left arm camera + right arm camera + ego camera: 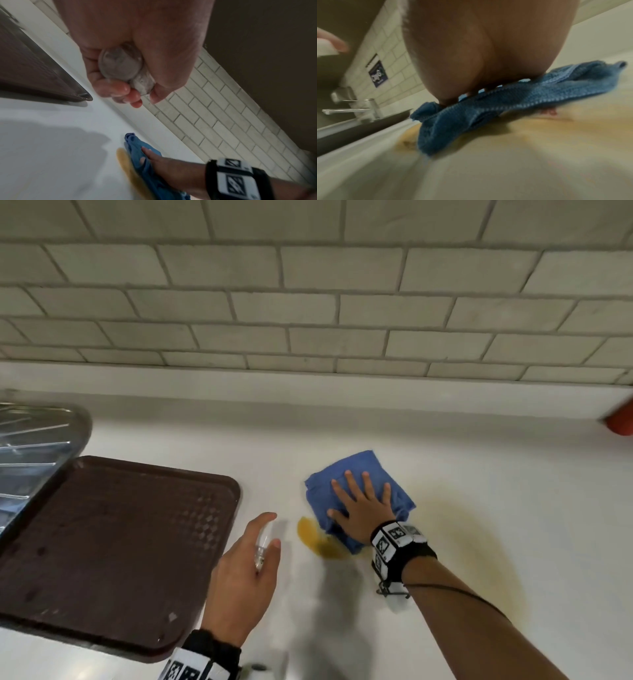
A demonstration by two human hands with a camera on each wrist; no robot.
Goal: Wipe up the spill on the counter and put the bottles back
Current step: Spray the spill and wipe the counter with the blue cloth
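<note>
A folded blue cloth [356,484] lies on the white counter [479,474], with my right hand [359,505] pressed flat on it, fingers spread. A yellow puddle [318,539] shows at the cloth's near-left edge, and a faint yellow smear [493,570] arcs to the right. My left hand [246,563] hovers left of the puddle and grips a small clear spray bottle [263,549]. In the left wrist view the bottle [123,67] sits inside curled fingers, above the cloth [137,150] and puddle [123,157]. The right wrist view shows the cloth [505,108] under my palm on yellow-stained counter.
A brown plastic tray [113,542] lies on the counter at left, partly over a steel sink drainer [30,440]. A tiled wall [308,302] backs the counter. A red object [621,422] sits at the far right edge. A tap [351,109] stands by the sink.
</note>
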